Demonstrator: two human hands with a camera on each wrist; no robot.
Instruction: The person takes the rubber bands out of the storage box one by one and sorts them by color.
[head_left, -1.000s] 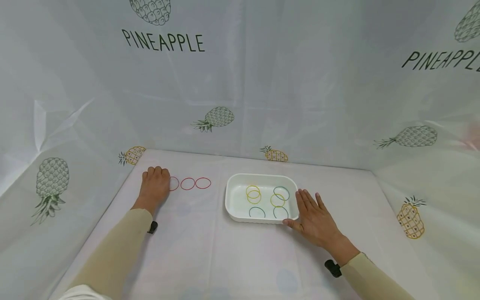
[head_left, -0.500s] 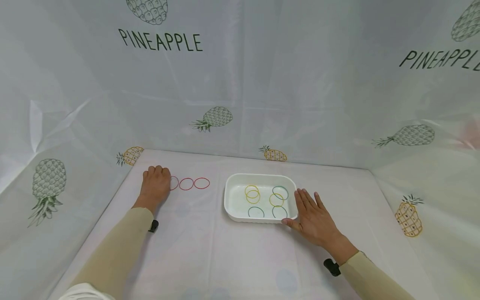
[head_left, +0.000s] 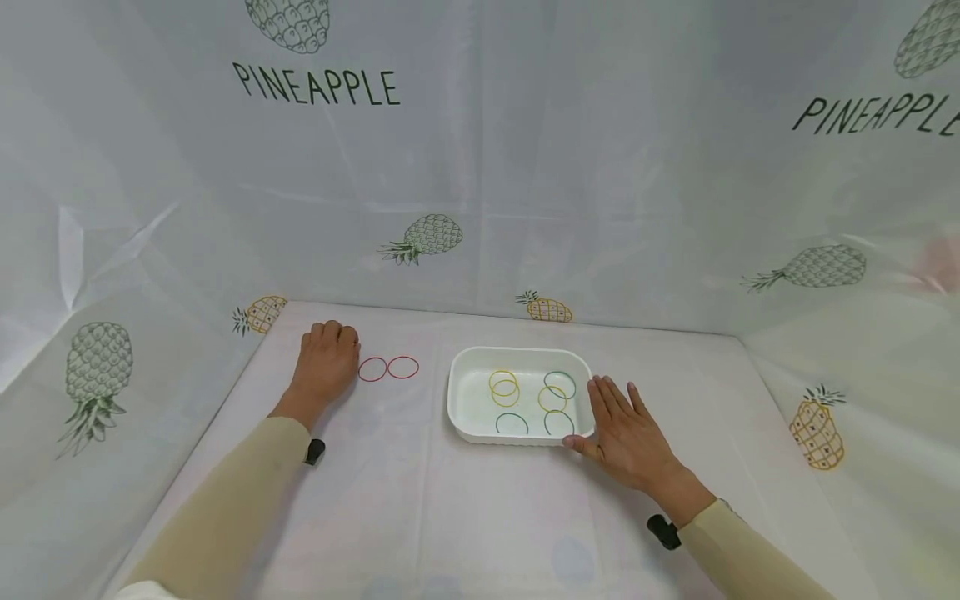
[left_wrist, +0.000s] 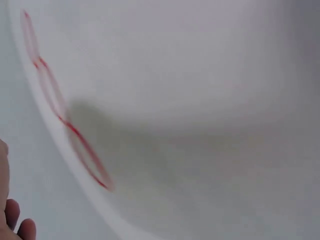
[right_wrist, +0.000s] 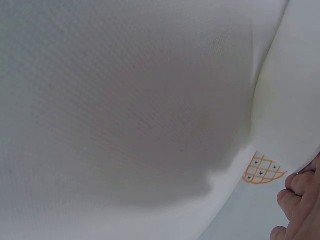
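a white cloth printed with pineapples and the word "pineapple" lines the walls and covers the table in the head view.

the left hand lies knuckles up at the far left of the table, fingers curled under. whether it pinches anything beneath them cannot be told from here. just to its right lie two red rubber bands in a row, flat on the cloth and nearly touching each other. the left wrist view, blurred, shows a chain of three red loops on the cloth, so a third band seems to sit right at or under the curled fingers.

the white tray stands at the middle of the table, well right of the red bands. inside it lie yellow rubber bands, two overlapping at the left and one more toward the right, and green rubber bands, one at the back right and two along the front wall. no red band shows in the tray.

the right hand rests flat on the cloth with fingers straight and spread, holding nothing, its thumb and forefinger against the tray's right front corner.

as a judgement: the red bands look sorted out and laid in a line, while the yellow and green ones remain mixed in the tray, so most of the sorting seems left to do.
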